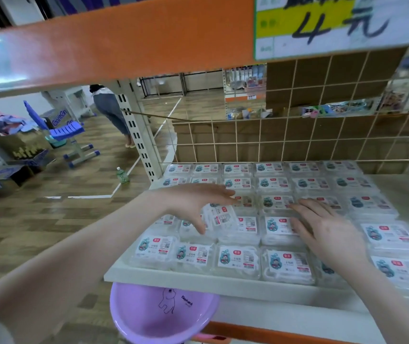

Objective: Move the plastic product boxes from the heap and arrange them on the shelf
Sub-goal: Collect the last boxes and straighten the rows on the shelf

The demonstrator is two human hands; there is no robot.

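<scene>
From the head view I look down on a white shelf (198,278) covered with clear plastic boxes (238,261), each with a white label carrying a small cartoon figure and a red tag. The boxes lie flat in rows, edge to edge, from the front lip back to the wire grid panel (297,135) behind them.

My left hand (196,202) hangs over the left part of the rows. Its fingers are spread and mostly straight, thumb pointing down; it grips nothing. Directly under it one box (222,218) sits tilted — raised out of line with its flat neighbours. I cannot tell whether the thumb touches it.

My right hand (322,229) lies palm down on the boxes in the middle of the shelf, fingers straight and resting on the lids — a flat press, no grasp.

Below the front lip of the shelf a purple basin (153,319) stands, showing a line drawing of an animal inside. Above, an orange shelf edge (124,38) carries a handwritten price card (335,26). On the wooden floor to the left are a blue chair (62,131), a green bottle (122,175) and open cartons (7,170); another person (111,110) stands farther back.
</scene>
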